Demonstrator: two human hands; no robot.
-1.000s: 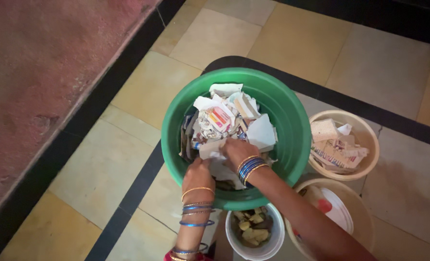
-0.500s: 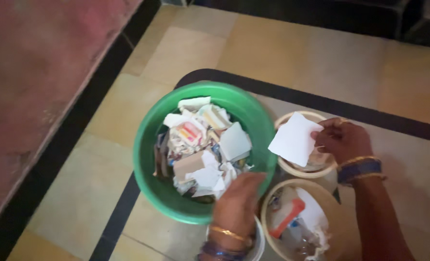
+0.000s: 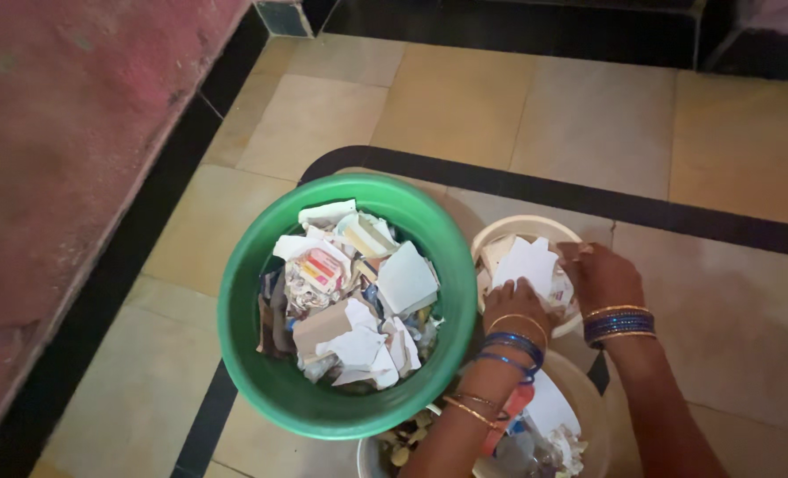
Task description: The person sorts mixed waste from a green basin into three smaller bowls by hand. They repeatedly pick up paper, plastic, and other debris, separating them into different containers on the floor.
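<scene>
Hands over small cream plastic bowl [image 3: 491, 237] of white paper scraps [image 3: 528, 264], beside large green plastic tub [image 3: 261, 372].

Left hand [image 3: 511, 299] palm-down on the white scraps, fingers flat and together, pinning paper rather than gripping; gold and blue bangles on wrist. Right hand [image 3: 599, 276] at the bowl's far rim, just right of the left hand, fingers curled on the scrap edge; exact grip hard to tell. Left of both hands, touching the cream bowl: green tub piled with torn white and printed cardboard pieces [image 3: 349, 296]. Below the wrists: second cream bowl [image 3: 593, 407] with mixed scraps, and a small white container [image 3: 372, 456] partly cut off. Beige tiled floor [image 3: 535, 115] with black bands under everything.
</scene>
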